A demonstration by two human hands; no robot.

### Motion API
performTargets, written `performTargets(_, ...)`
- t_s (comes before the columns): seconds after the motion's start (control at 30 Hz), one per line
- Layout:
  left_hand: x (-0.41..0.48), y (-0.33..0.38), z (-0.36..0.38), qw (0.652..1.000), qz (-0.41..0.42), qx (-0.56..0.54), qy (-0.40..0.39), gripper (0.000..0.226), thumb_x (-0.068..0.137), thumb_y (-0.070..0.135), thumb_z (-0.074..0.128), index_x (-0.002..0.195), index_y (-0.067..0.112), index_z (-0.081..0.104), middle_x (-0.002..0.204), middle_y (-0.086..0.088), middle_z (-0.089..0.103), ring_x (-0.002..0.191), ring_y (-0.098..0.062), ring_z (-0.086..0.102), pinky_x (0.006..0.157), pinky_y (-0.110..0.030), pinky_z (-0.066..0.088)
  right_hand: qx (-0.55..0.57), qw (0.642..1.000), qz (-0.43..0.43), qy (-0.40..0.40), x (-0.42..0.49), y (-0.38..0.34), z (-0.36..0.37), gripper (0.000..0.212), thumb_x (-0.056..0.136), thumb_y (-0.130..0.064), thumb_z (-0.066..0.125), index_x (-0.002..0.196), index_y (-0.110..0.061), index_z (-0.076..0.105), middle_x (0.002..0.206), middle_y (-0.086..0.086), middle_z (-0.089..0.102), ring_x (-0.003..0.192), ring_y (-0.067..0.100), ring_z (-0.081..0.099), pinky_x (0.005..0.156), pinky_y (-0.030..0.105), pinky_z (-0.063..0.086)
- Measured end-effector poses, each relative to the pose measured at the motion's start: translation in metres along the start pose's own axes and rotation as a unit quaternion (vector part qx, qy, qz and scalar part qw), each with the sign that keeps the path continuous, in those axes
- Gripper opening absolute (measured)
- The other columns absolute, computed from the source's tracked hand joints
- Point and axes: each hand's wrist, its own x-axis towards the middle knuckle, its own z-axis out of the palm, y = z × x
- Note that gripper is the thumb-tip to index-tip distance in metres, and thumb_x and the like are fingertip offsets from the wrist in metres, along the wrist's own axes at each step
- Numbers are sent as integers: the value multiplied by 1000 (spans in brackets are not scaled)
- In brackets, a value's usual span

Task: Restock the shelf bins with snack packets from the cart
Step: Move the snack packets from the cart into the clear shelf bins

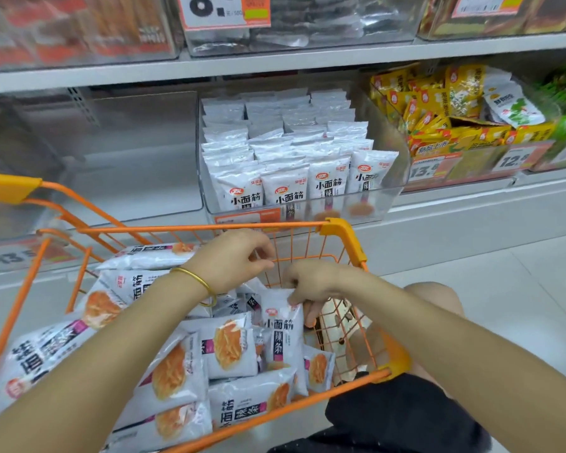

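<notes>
Logging entry, observer one: where is the right hand (311,284)?

Observer two: Low in the orange cart (340,232), at 5 o'clock from the left hand (232,261). Its fingers (296,299) pinch the top edge of one upright white snack packet (281,335).

Observer one: Left hand?

Observer two: Over the cart's far side, fingers curled, thumb near forefinger. Whether they pinch anything, I cannot tell. Gold bangle (196,279) on that wrist.

Observer one: Other stock?

Observer two: Loose packets (177,371) heaped in the cart, toward 8 o'clock from the held one. Clear shelf bin (396,178) at 12 o'clock, with like packets standing in rows. Yellow packets (438,103) at 2 o'clock.
</notes>
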Motion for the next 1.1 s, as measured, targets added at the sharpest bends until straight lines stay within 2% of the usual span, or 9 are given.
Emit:
performTargets(0.1, 6, 9, -3, 997, -14, -66, -36, 35, 84, 34, 65, 115, 20, 56, 108, 5, 60, 93, -9, 58, 86, -25, 47, 28, 994, -77, 75, -40, -1, -27, 20, 94, -2, 51, 77, -12, 45, 82, 13, 56, 54, 16, 67, 51, 29, 58)
performTargets(0.23, 20, 33, -15, 980, -23, -191, -51, 36, 80, 24, 72, 110, 13, 54, 101, -5, 64, 93, -19, 63, 84, -41, 52, 108, 966, -160, 170, -81, -1, -58, 15, 93, -3, 53, 82, -12, 50, 83, 8, 55, 68, 15, 64, 60, 34, 60)
performTargets(0.33, 37, 57, -35, 973, -13, -228, 35, 22, 79, 16, 72, 91, 16, 52, 83, -3, 62, 78, -20, 62, 69, -34, 52, 145, 937, -187, 258, -100, 0, -81, 8, 91, -6, 57, 91, -12, 52, 85, 8, 58, 69, 12, 65, 59, 32, 60)
performTargets(0.43, 59, 86, -60, 971, 28, -198, 129, 23, 81, 18, 70, 88, 18, 48, 81, -4, 58, 68, -21, 60, 58, -30, 50, 110, 904, -207, 357, -114, 0, -106, 26, 83, -11, 70, 105, -14, 55, 97, 8, 59, 81, 21, 66, 60, 34, 60)
performTargets(0.57, 90, 114, -73, 930, 87, -278, 225, 29, 85, 15, 65, 104, 16, 44, 99, -6, 59, 84, -20, 62, 68, -26, 54, 35, 827, -231, 512, -130, -1, -143, 27, 81, -11, 71, 105, -9, 58, 85, -2, 55, 72, 12, 59, 60, 27, 55)
performTargets(0.63, 104, 115, -66, 933, 83, -240, 255, 40, 86, 15, 64, 119, 9, 43, 108, -5, 55, 97, -17, 56, 83, -23, 47, 6, 802, -223, 555, -130, 5, -160, 25, 80, -9, 69, 102, -10, 58, 88, -1, 55, 78, 14, 56, 65, 28, 50)
performTargets(0.77, 128, 95, -39, 974, 40, 3, 223, 37, 87, 21, 60, 122, 10, 52, 122, -10, 52, 116, -27, 44, 98, -33, 32, -38, 812, -166, 559, -106, 27, -173, 20, 82, -7, 66, 99, -10, 57, 83, -5, 48, 79, 14, 48, 58, 21, 36)
performTargets(0.87, 134, 85, -24, 973, 9, 106, 207, 36, 88, 24, 57, 122, 15, 54, 124, -10, 49, 118, -31, 38, 96, -37, 32, -28, 824, -142, 548, -84, 42, -173, 18, 82, -7, 66, 95, -12, 55, 78, -5, 48, 81, 15, 47, 64, 24, 33)
performTargets(1.1, 135, 76, -14, 951, 6, 189, 245, 26, 84, 6, 57, 109, 8, 61, 115, -12, 47, 107, -32, 39, 85, -38, 31, -125, 850, -38, 509, -45, 57, -169, 22, 88, -9, 59, 108, -2, 57, 110, 20, 58, 105, 34, 52, 72, 29, 32)
